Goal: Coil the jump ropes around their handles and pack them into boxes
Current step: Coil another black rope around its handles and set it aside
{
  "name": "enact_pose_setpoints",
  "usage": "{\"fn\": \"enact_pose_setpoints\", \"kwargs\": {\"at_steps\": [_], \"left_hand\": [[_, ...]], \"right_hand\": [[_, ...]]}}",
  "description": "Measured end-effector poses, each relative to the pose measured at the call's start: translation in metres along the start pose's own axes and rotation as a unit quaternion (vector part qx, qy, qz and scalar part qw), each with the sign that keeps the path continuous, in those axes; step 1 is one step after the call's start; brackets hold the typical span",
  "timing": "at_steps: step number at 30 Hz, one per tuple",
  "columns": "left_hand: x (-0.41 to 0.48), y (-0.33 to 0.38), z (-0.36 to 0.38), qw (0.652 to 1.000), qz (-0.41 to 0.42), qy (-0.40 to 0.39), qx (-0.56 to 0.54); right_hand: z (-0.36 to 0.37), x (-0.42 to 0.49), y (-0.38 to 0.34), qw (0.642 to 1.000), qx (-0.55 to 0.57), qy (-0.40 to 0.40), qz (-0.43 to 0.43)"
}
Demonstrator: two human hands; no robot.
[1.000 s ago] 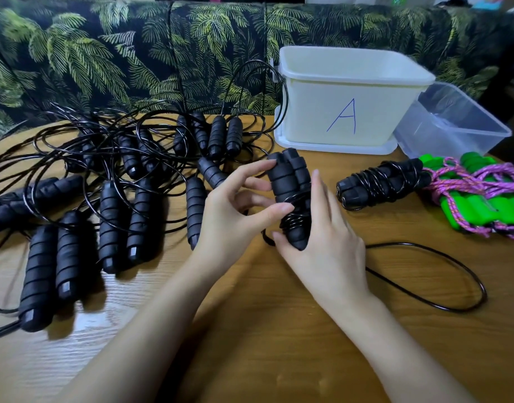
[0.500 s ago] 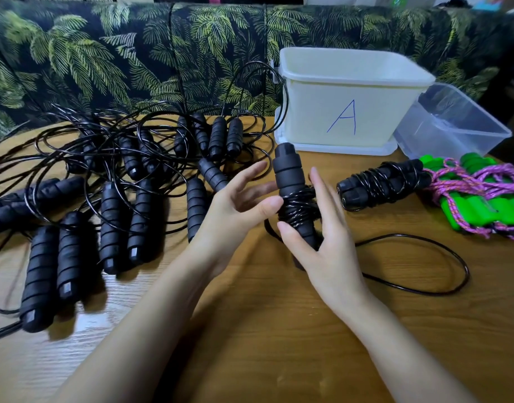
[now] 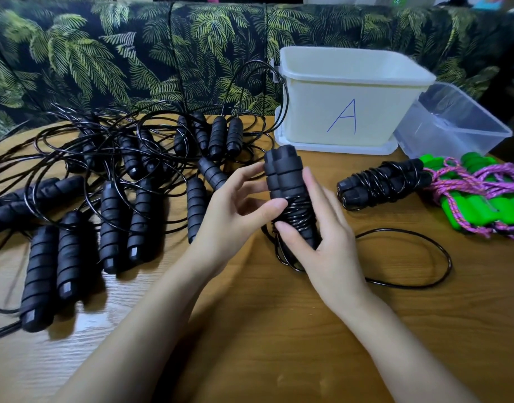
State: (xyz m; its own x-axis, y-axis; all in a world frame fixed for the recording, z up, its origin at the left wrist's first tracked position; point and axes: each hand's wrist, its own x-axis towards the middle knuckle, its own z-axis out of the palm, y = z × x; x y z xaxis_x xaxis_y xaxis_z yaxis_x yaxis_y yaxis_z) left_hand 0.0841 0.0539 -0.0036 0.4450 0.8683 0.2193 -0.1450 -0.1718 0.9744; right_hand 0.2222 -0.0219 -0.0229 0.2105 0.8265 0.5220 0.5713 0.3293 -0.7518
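Handles (image 3: 285, 181) gripped by left hand (image 3: 235, 216), right hand (image 3: 328, 251); tangled ropes (image 3: 110, 210) left, box (image 3: 346, 112) behind.

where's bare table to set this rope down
Bare wood runs along the near table edge, and right of the loose cord loop, below the green ropes. The left half is crowded with uncoiled black ropes.
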Motion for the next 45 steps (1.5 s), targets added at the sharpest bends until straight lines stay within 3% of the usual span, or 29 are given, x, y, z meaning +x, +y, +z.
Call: {"fn": "enact_pose_setpoints", "kwargs": {"at_steps": [3, 13, 21, 24, 27, 32, 37, 45], "left_hand": [[0.001, 0.000, -0.002, 0.999, -0.004, -0.035, 0.005], [0.005, 0.001, -0.008, 0.999, 0.004, 0.008, -0.047], [0.003, 0.002, 0.000, 0.994, 0.057, 0.090, -0.001], [0.001, -0.001, 0.001, 0.990, 0.077, 0.114, 0.040], [0.000, -0.001, 0.002, 0.991, 0.072, 0.099, 0.048], [-0.001, 0.000, 0.003, 0.997, 0.057, 0.018, 0.045], [0.001, -0.003, 0.000, 0.997, 0.053, -0.024, 0.044], [0.004, 0.002, -0.003, 0.997, 0.009, 0.056, -0.043]], "right_hand": [[-0.003, 0.001, 0.003, 1.000, 0.026, 0.004, 0.009], [-0.010, 0.002, -0.003, 0.985, 0.163, -0.037, 0.050], [-0.003, 0.001, 0.008, 0.998, -0.045, 0.022, -0.025], [-0.001, -0.002, 0.004, 0.998, -0.056, -0.011, -0.016], [0.000, -0.005, 0.000, 0.995, -0.083, -0.053, 0.031], [-0.002, 0.000, 0.000, 0.990, -0.131, -0.029, 0.051], [-0.005, 0.002, 0.006, 0.997, -0.052, -0.042, 0.047], [-0.006, 0.001, -0.003, 0.994, 0.090, -0.055, 0.042]]}}
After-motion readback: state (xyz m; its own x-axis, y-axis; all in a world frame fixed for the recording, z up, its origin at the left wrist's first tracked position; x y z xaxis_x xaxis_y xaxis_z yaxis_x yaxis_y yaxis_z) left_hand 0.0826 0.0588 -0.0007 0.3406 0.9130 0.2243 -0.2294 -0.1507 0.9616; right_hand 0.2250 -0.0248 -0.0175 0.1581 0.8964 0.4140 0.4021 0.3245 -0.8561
